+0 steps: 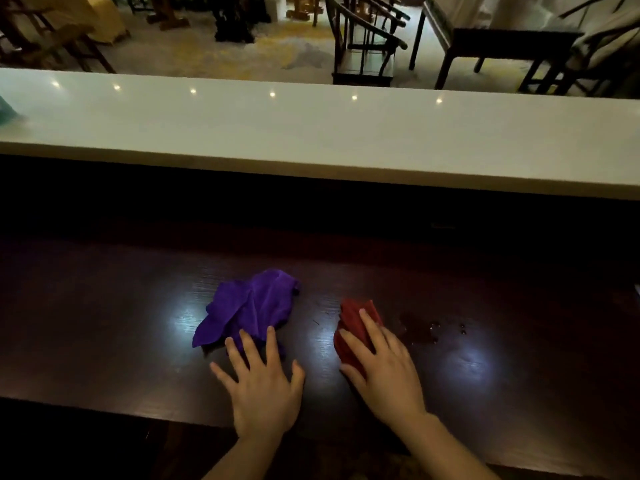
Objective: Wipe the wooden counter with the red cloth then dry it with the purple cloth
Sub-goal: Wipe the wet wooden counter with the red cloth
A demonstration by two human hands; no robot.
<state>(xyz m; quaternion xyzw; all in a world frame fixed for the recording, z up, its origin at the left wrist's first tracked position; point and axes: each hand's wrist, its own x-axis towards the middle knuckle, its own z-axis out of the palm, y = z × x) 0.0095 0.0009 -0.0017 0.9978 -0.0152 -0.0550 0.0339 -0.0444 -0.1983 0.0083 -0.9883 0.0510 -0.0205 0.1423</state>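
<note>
On the dark wooden counter (104, 306) the right hand (384, 372) presses flat, fingers spread, on the red cloth (353, 327), just beside a wet patch (420, 329), likely ready to wipe; the left hand (263, 386), open, rests its fingertips on the purple cloth (249, 306), kept near for drying

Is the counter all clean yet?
Not yet. The right hand presses the red cloth down, with wet drops unwiped just beside it. The left hand touches the crumpled purple cloth, so drying comes later.
</note>
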